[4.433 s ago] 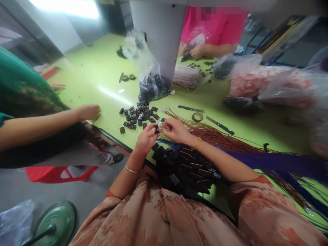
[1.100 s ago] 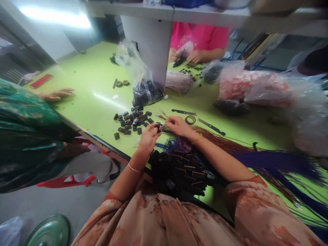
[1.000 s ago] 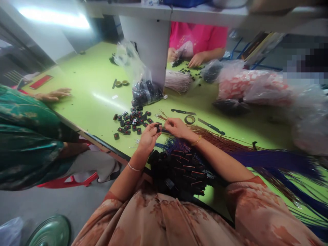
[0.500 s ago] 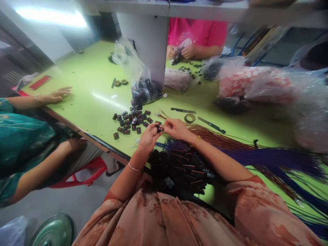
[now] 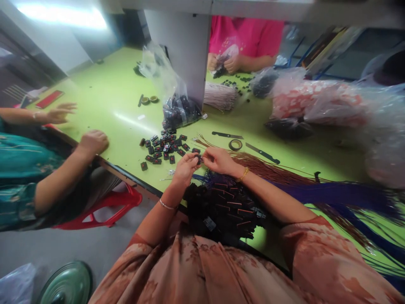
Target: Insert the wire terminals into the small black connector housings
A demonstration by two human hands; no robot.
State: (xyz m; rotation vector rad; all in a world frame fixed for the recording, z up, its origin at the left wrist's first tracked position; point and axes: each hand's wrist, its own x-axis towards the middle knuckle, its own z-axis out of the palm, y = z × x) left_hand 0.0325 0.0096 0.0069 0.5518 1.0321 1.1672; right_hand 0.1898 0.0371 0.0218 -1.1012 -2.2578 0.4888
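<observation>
My left hand (image 5: 185,169) pinches a small black plastic connector (image 5: 198,159) between thumb and fingertips. Close against its right side, my right hand (image 5: 220,160) has its fingertips pressed together; what they hold is too small to tell. Loose black pieces with red marks (image 5: 166,147) lie in a scattered pile beyond my left hand. Brown wires (image 5: 253,162) and blue-purple wires (image 5: 303,194) run across the table to the right, partly beneath my right forearm. A heap of black parts (image 5: 218,211) lies between my forearms, near my body.
Two dark blades (image 5: 262,153) and a tape roll (image 5: 235,145) lie past my right hand. A plastic bag of black parts (image 5: 180,109) leans by the white partition (image 5: 183,50). Filled bags (image 5: 319,101) stand right. Co-workers sit at left and across, one beside a red stool (image 5: 123,207).
The co-worker at left has lifted one hand off the table and brought the other onto its edge. My hands stay together at the connector, with only slight movement.
</observation>
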